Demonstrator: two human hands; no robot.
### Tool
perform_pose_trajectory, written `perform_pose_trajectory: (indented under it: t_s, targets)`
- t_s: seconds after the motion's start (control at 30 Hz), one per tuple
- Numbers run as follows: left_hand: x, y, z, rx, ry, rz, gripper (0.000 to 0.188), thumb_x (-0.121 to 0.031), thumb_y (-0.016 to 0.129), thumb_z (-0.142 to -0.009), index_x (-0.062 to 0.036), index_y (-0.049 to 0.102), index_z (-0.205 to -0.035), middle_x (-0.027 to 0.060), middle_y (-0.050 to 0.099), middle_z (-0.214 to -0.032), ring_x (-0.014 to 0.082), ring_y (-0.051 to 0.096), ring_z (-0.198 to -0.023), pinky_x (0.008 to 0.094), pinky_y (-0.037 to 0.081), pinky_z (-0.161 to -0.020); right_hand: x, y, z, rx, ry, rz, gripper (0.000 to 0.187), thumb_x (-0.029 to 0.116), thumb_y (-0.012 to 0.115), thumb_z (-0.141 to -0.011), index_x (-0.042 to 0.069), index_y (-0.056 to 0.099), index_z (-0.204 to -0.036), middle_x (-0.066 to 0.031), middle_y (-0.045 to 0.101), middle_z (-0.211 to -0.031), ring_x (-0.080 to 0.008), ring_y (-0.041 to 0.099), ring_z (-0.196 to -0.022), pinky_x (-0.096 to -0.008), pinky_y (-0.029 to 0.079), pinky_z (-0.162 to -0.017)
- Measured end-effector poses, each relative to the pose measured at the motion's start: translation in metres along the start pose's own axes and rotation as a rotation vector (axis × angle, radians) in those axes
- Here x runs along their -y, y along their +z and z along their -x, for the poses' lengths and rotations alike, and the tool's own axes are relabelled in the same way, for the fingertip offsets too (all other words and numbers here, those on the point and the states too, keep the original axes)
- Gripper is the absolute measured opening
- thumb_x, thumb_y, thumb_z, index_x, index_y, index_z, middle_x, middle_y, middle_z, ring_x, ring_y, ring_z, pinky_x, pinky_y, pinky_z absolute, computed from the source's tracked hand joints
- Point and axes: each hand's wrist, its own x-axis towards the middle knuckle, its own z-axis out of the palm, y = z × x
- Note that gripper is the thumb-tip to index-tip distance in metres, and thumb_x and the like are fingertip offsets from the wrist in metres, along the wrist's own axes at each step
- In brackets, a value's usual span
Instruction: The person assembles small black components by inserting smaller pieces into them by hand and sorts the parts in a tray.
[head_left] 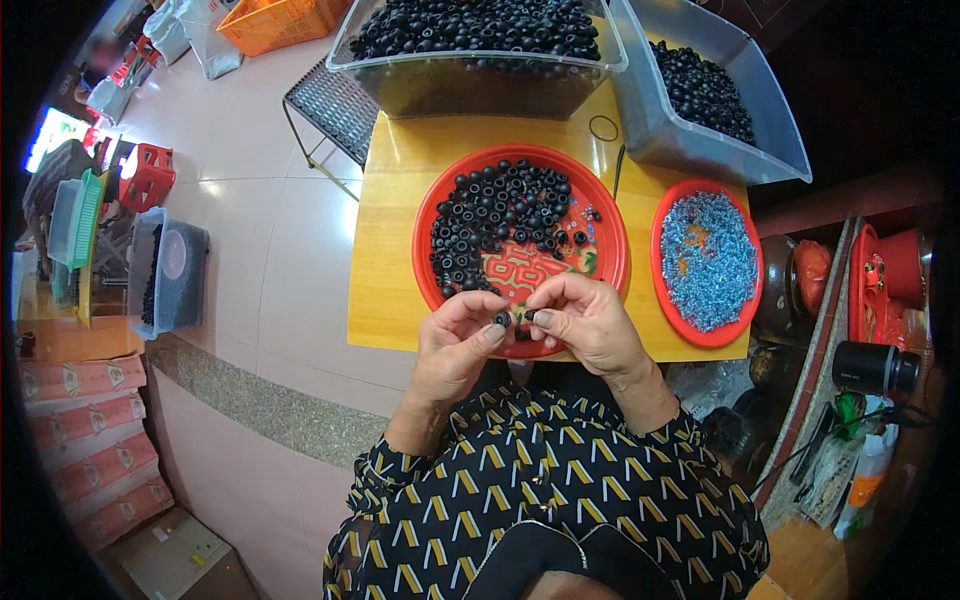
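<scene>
Close together over the near rim of a round red tray (618, 262), both my hands are pinched. A small round black piece with a hole in it (502, 318) sits between the thumb and fingers of my left hand (448, 350). My right hand (598, 332) pinches a smaller dark piece (531, 315), mostly hidden by the fingertips. The two pieces are slightly apart. Many black hollow pieces (495, 205) fill the left and far parts of the tray. To the right, a red oval tray (660, 290) holds small clear-bluish pieces (708, 262).
The yellow table (385, 280) carries two clear bins (470, 85) (690, 160) of black pieces at its far side. A black ring (604, 127) and a thin black stick (618, 172) lie behind the tray. A stool (338, 110) stands far left; a black thermos (872, 368) lies at right.
</scene>
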Motion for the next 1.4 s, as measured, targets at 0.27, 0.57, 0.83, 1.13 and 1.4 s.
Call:
perform_pose_trajectory:
  t_s: [0.27,0.57,0.83,1.13,1.4]
  targets:
    - [0.005,-0.002,0.0,0.039,0.04,-0.066,0.022,0.0,0.059,-0.079,0.0021,0.055,-0.101,0.0051,0.056,-0.091,0.0108,0.055,-0.08,0.0222,0.046,-0.07,-0.001,0.005,0.004,-0.009,-0.01,-0.01,0.009,0.007,0.059,-0.082,0.003,0.057,-0.09,0.0015,0.056,-0.074,-0.0036,0.052,-0.065,-0.0159,0.043,-0.056]
    - [0.003,0.002,0.001,0.03,0.103,-0.214,0.019,0.001,0.058,-0.079,0.0032,0.057,-0.098,0.0061,0.054,-0.093,0.0127,0.053,-0.084,0.0224,0.043,-0.074,0.001,0.01,0.007,0.002,-0.015,0.059,0.011,0.004,0.058,-0.082,0.002,0.057,-0.093,0.0004,0.057,-0.075,-0.0034,0.052,-0.065,-0.016,0.044,-0.057]
    - [-0.006,0.005,-0.002,0.104,0.356,-0.63,0.017,-0.001,0.059,-0.078,0.0048,0.059,-0.094,0.0105,0.057,-0.087,0.0175,0.053,-0.082,0.0271,0.042,-0.074,0.003,0.009,0.007,0.039,0.044,0.011,0.008,0.002,0.059,-0.08,0.002,0.056,-0.088,0.0019,0.056,-0.076,-0.0029,0.051,-0.065,-0.0164,0.043,-0.055]
    - [-0.005,0.004,-0.002,0.085,0.264,-0.492,0.018,-0.003,0.058,-0.078,0.0057,0.058,-0.094,0.0109,0.057,-0.088,0.0181,0.053,-0.082,0.0279,0.042,-0.074,0.013,0.007,0.006,0.052,0.078,0.121,0.006,0.004,0.057,-0.082,0.003,0.053,-0.087,0.0012,0.054,-0.075,-0.0043,0.053,-0.066,-0.0172,0.045,-0.056]
    - [0.009,0.01,-0.002,-0.198,0.024,-0.149,0.023,0.0,0.054,-0.083,0.0039,0.053,-0.105,0.0064,0.059,-0.09,0.0113,0.055,-0.08,0.0228,0.045,-0.073,-0.001,0.009,-0.001,-0.062,-0.036,0.114,0.006,0.003,0.052,-0.085,0.0,0.051,-0.09,-0.0038,0.057,-0.078,-0.0087,0.057,-0.068,-0.0206,0.048,-0.061]
